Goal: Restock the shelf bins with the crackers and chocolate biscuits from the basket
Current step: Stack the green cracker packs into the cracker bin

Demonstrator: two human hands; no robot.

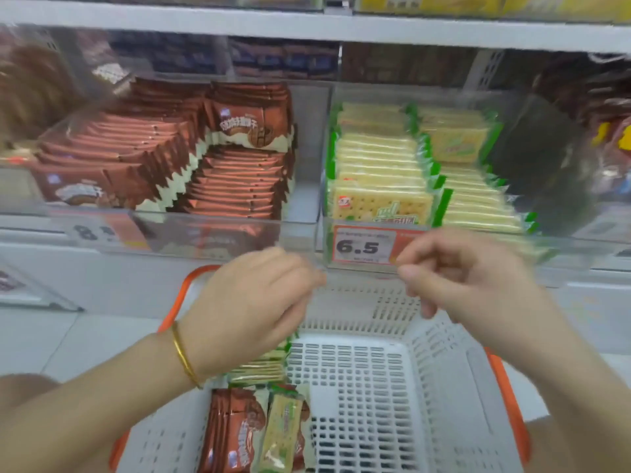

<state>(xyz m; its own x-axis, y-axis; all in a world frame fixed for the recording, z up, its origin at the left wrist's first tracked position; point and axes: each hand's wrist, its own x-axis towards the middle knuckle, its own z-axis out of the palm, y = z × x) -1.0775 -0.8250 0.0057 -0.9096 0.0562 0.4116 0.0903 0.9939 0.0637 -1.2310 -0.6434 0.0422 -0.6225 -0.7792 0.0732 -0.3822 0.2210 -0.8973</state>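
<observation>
Cracker pack (279, 435) lengthwise toward shelf (205, 25)

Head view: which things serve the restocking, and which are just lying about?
Job: white plastic basket, brown chocolate biscuit packs and green-edged cracker packs in it, clear plastic biscuit bin, clear plastic cracker bin.
Bystanders: red 6.5 price tag, dark packs behind, yellow boxes above.

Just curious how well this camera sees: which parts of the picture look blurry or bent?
Head view: the left hand smears at its fingertips and the right hand is soft too; the top shelf bows slightly from the wide-angle lens; the price tag reads clearly; lighting is even, with faint glare on the bin fronts.
</observation>
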